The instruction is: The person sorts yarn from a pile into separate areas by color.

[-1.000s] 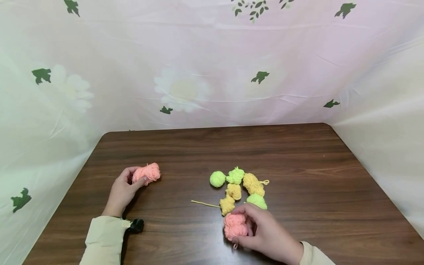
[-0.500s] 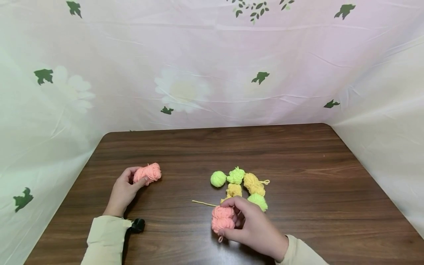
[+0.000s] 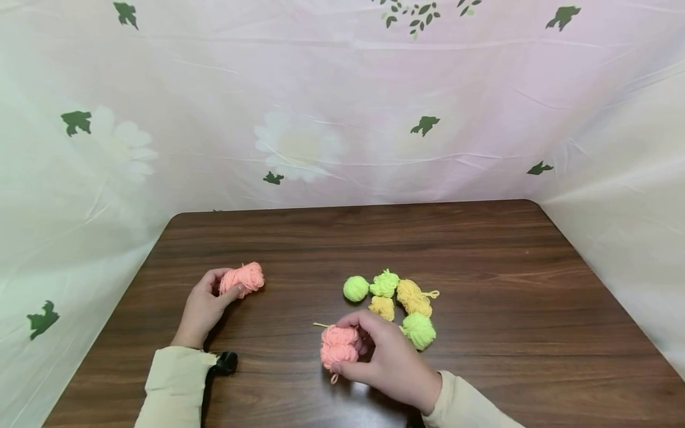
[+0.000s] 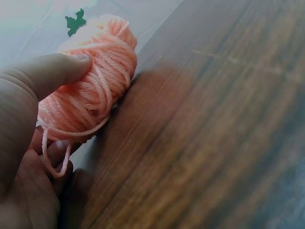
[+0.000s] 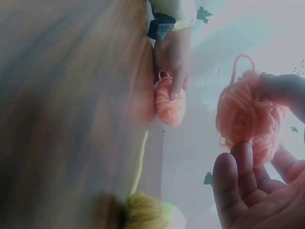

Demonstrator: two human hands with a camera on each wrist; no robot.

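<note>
Pink in both hands! The left hand [image 3: 200, 312] grips the left pink skein [image 3: 242, 280] at the left side of the table [image 3: 299, 238], thumb across it, fingers underneath, a loop [image 4: 45, 145] dangling from its near end. It sits low by the wood; whether it touches, one cannot tell. Over on the right, the right hand [image 3: 390, 359] pinches the right pink skein [image 3: 339, 345] between thumb and fingertips, clear of the wood and closer to the person.

Just beyond that hand, a bright cluster: round green ball [image 3: 355, 289], lumpy green ball [image 3: 385, 283], then the long yellow skein [image 3: 414, 298] slanting down to the near green ball [image 3: 419, 330]. The small yellow skein [image 3: 382, 308] sits inside the curve. The right wrist view catches another yellow skein [image 5: 145, 212], its strand [image 5: 139, 163] stretching out along the table.
</note>
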